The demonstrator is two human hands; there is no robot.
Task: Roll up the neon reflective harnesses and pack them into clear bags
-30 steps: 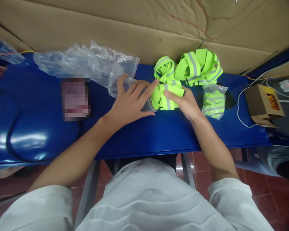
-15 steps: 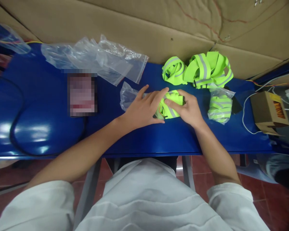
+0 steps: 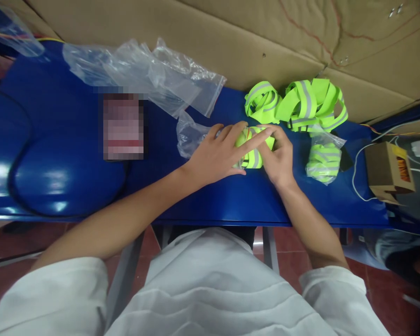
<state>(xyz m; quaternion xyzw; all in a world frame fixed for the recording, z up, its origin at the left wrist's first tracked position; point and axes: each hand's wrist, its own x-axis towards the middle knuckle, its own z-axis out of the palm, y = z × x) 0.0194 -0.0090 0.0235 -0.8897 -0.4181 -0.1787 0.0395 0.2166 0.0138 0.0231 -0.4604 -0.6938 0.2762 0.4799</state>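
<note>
A folded bundle of neon-yellow reflective strap (image 3: 255, 159) with grey stripes lies between my hands at the middle of the table. Its left end sits in the mouth of a clear plastic bag (image 3: 189, 135), whose crumpled end sticks out left of my wrist. My left hand (image 3: 217, 151) grips the bag's mouth around the bundle, its index finger reaching across the top towards my right thumb. Closed on the bundle's right side is my right hand (image 3: 279, 151). Both palms hide part of the strap and the bag's edge.
Loose reflective straps (image 3: 306, 105) and a smaller coil (image 3: 262, 102) lie at the back. A bagged strap bundle (image 3: 324, 161) is to the right, before a cardboard box (image 3: 387, 168) and white cables. Flat plastic bags (image 3: 143, 74) and a blurred-out item (image 3: 123, 126) lie left.
My left index finger has stretched rightward across the bundle to my right thumb. More of the bundle's left part is covered. The whole view has shifted slightly.
</note>
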